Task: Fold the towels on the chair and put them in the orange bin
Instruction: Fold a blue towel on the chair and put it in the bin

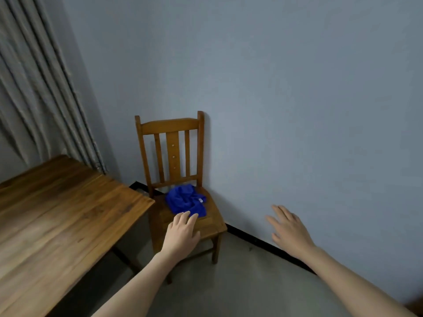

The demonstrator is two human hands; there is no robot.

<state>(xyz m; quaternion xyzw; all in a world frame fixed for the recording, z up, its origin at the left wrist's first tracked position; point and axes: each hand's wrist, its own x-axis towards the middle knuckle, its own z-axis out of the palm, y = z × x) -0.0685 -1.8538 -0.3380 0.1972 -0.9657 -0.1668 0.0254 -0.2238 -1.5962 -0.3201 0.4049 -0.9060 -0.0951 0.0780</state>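
Blue towel crumpled on wooden chair seat, by wall. Left hand relaxed, empty, fingertips near towel's front edge. Right hand spread, empty, well apart. Advice: pinch one corner, lift, shake flat before folding. Orange bin unseen.

table cropped by left edge; near hem of towel behind left hand

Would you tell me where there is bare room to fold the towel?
The wooden table left of the chair shows a wide bare top. The chair seat is crowded: the blue towel fills its back, leaving only a front strip.
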